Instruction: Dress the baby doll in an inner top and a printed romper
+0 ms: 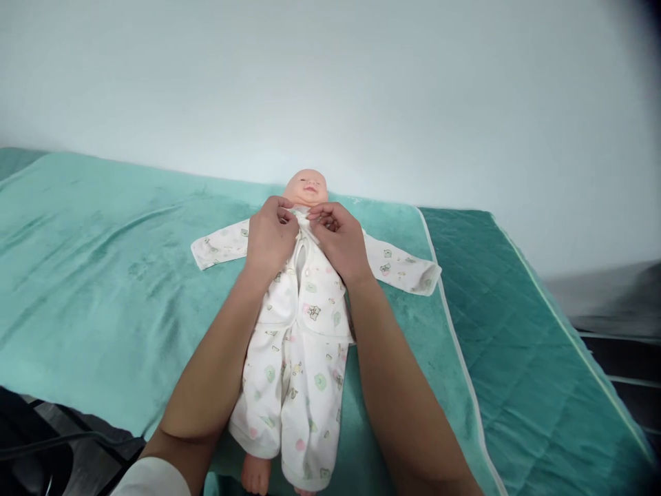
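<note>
On the left, a light green blanket (129,275) is covering much of the surface, its soft folds running at a slant, while a dark cable (82,437) is lying low beside its near edge. A white cuff (152,480) is wrapping the person's left arm near the bottom. Next, one printed sleeve (222,246) of a white jacket (323,296) is stretching out sideways over the blanket. The left hand (270,234) is holding a narrow pinch, thumb and bent fingers, on the jacket's front edge just below the neck. In the middle, a doll (306,187) is lying face up on the blanket, its long axis running away from the person: the head is pointing to the wall (330,89), the feet towards the person and slightly left. The jacket front is gaping below the hands, and matching trousers (310,393) are covering the legs. The right hand (338,238) is pinching the opposite edge, its fingers curling close together; what exactly is sitting between the fingertips, I cannot tell. Farther right, the other sleeve (403,265) is extending outward, its cuff reaching the blanket's pale border, and a darker green quilted mat (521,331) is showing beyond.
</note>
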